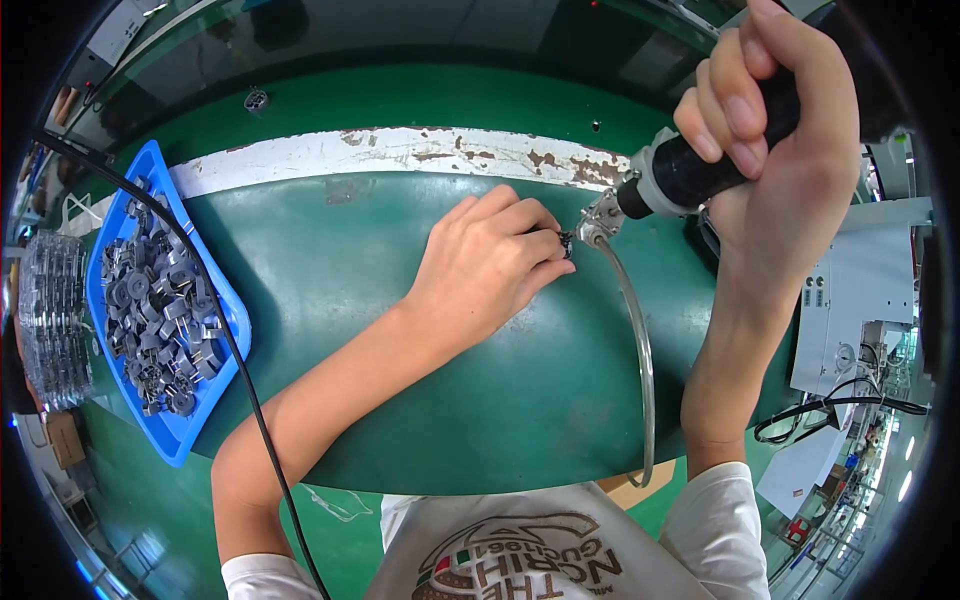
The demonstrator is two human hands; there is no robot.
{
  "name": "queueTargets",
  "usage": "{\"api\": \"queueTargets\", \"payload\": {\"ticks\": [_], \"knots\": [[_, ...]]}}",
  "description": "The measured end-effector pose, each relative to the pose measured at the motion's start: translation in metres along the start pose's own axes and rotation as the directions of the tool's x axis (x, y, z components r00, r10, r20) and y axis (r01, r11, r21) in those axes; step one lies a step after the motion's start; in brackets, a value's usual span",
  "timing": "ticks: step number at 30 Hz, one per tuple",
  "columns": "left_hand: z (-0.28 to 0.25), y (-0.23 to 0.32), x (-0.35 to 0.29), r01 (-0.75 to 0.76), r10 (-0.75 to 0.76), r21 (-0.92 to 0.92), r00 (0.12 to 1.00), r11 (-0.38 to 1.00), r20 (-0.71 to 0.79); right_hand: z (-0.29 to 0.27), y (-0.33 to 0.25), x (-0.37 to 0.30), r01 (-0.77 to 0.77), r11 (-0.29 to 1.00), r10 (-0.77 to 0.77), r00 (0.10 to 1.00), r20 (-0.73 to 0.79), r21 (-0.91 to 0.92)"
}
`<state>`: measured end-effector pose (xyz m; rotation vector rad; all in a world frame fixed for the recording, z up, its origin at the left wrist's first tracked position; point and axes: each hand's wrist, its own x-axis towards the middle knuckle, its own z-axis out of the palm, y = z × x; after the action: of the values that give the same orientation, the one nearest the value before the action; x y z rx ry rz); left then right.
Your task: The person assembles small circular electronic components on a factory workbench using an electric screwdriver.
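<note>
My right hand point(775, 120) is wrapped round a black powered screwdriver point(683, 178), raised over the right side of the green work mat point(430, 400). Its metal nose point(600, 218) points down and left, and a clear hose point(643, 370) curves from it toward the mat's near edge. Under the nose, my left hand point(490, 250) pinches a small dark part point(567, 244) between thumb and fingers. Most of that part is hidden by the fingers. The nose is at the part or just beside it; whether they touch I cannot tell.
At the left stands a blue tray point(236, 310) heaped with grey plastic parts point(160, 310) with metal pins. Stacked clear plastic trays point(55, 320) are beyond it. A black cable point(250, 395) hangs across the left side. Another small round part point(256, 100) lies past the worn white strip point(400, 152).
</note>
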<state>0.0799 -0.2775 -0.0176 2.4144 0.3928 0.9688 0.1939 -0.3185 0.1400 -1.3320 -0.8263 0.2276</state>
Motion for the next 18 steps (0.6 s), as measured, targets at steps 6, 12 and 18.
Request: {"api": "queueTargets", "payload": {"ticks": [6, 12, 18], "knots": [[0.001, -0.001, 0.001, -0.012, 0.012, 0.012, 1.000, 1.000, -0.007, -0.025, 0.006, 0.023, 0.031, 0.994, -0.046, 0.989, 0.138, 0.109], [0.001, -0.003, -0.001, -0.058, 0.058, 0.054, 0.998, 0.997, -0.001, -0.063, -0.011, 0.031, -0.196, 0.888, -0.099, 0.803, 0.588, 0.417], [-0.010, 0.000, -0.010, -0.159, 0.146, 0.184, 0.986, 0.970, 0.083, -0.116, -0.023, 0.038, -0.145, 0.891, -0.134, 0.821, 0.555, 0.430]]}}
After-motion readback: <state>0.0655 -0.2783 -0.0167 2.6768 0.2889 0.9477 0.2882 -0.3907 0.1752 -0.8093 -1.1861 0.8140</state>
